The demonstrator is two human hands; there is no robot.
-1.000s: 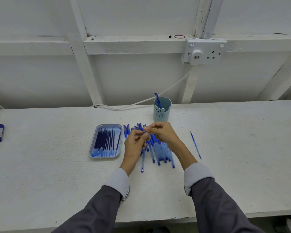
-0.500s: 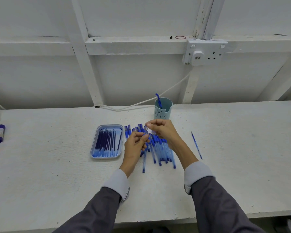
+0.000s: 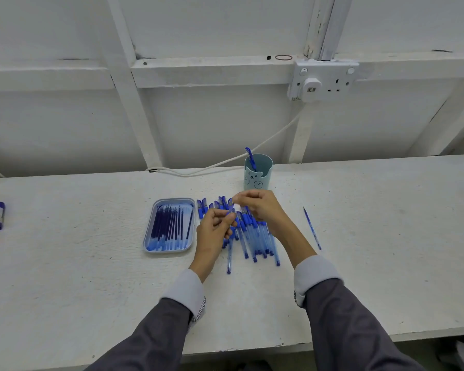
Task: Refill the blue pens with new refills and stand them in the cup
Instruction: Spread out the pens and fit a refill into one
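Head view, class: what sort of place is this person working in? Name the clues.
Probably a plain workshop or utility room, not a tidy office: a rough, white-painted workbench, a bare white wall with exposed framing beams, and a surface-mounted double socket whose cable trails along the bench.

Both forearms extend forward and converge toward the centre. The left hand (image 3: 214, 229) has its fingers curled, with thumb and forefinger pinching the near end of a blue pen (image 3: 231, 209). The right hand (image 3: 263, 207) sits just beyond, palm down, fingertips pinching the far end. Grey sleeves (image 3: 354, 325) with pale cuffs (image 3: 184, 290) cover both wrists.
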